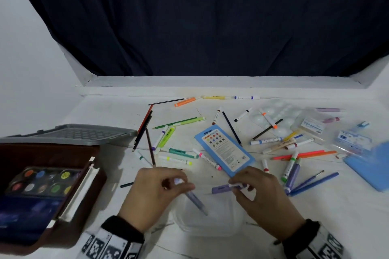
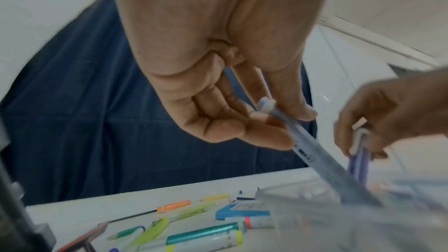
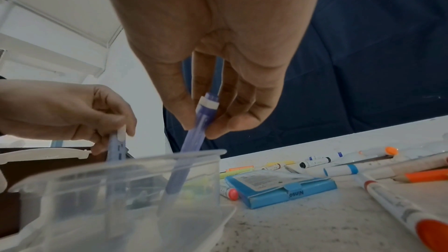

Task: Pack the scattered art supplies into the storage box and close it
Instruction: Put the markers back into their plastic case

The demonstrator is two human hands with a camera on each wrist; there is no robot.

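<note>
Two purple pens, one per hand

My left hand [image 1: 155, 191] and right hand [image 1: 261, 193] each pinch a pen, tips angled down into the clear tub [image 3: 135, 171] between them.

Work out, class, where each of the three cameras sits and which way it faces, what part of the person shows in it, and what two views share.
Head: worn on the head, faces forward and down at the table; both hands and cuffs show.
Left wrist: looks along the left hand, which grips a lilac pen.
Right wrist: looks along the right hand, which holds a purple pen over a clear container.
Shared: both wrist views show the blue pencil case.
</note>
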